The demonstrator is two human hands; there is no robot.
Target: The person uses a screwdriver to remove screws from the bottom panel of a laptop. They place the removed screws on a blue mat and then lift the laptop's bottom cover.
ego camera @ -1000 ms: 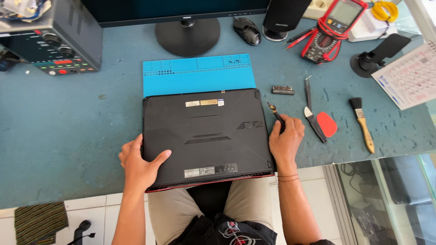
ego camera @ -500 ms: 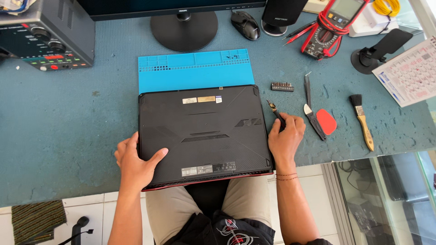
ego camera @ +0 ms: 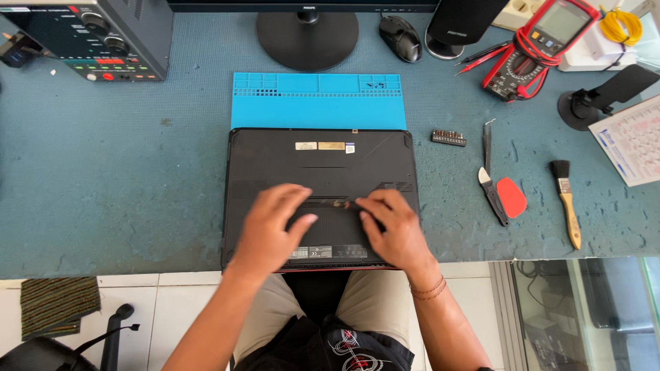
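- Teal worn tabletop (ego camera: 103,192) carries a black plastic laptop (ego camera: 320,161), underside up, at its near edge, partly over a blue silicone mat (ego camera: 316,99).
- Both palms lie flat on the base: left hand (ego camera: 271,230), right hand (ego camera: 395,230), fingers spread, gripping nothing.
- Likely step: feeling the panel; next needs a small black bit holder (ego camera: 448,137).

A black laptop (ego camera: 320,165) lies bottom-up on the blue-grey table (ego camera: 103,178); the left hand (ego camera: 271,230) and right hand (ego camera: 395,230) rest flat on its underside, fingertips near the centre; a blue mat (ego camera: 317,101) lies just behind the laptop; a paintbrush (ego camera: 566,200) lies well right of it.
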